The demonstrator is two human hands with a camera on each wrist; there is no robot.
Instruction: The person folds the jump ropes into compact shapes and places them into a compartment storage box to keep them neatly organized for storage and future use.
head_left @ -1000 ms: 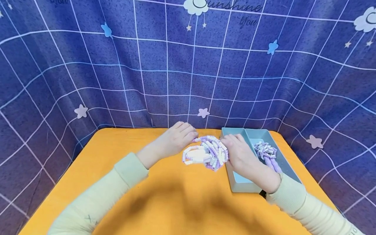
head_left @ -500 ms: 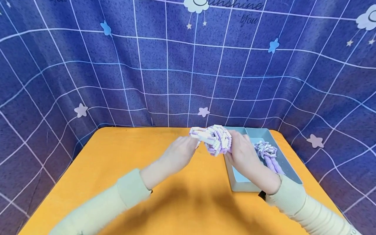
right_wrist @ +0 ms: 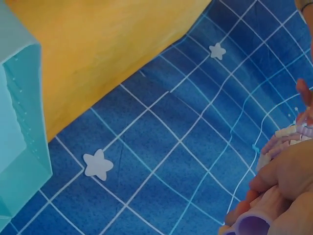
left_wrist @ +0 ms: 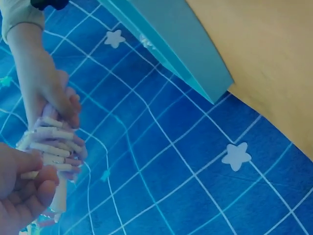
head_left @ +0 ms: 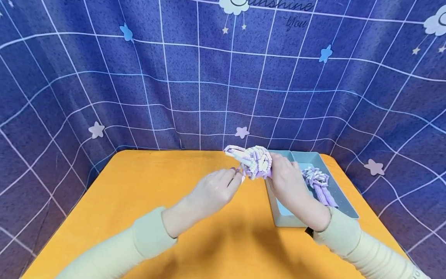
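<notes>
A beaded jump rope (head_left: 258,161) in white and lilac is wound into a thick bundle and held up over the table. My right hand (head_left: 287,182) grips its lilac handle part; in the right wrist view a hollow lilac handle end (right_wrist: 253,225) sticks out below the fingers. My left hand (head_left: 216,190) pinches a short white beaded piece between thumb and fingers, seen close in the left wrist view beside the wound beads (left_wrist: 56,147). A beaded loop (head_left: 234,150) juts out to the left of the bundle. A second wound jump rope (head_left: 322,190) lies in the tray.
A blue-grey two-compartment tray (head_left: 289,223) stands at the right of the orange table (head_left: 146,182), partly behind my right forearm. A blue curtain (head_left: 223,89) with white grid lines and stars hangs behind and on both sides.
The jump rope bundle has risen and turned, its loop now pointing up and left. My left hand has dropped from above the loop to below it, near the bundle.
</notes>
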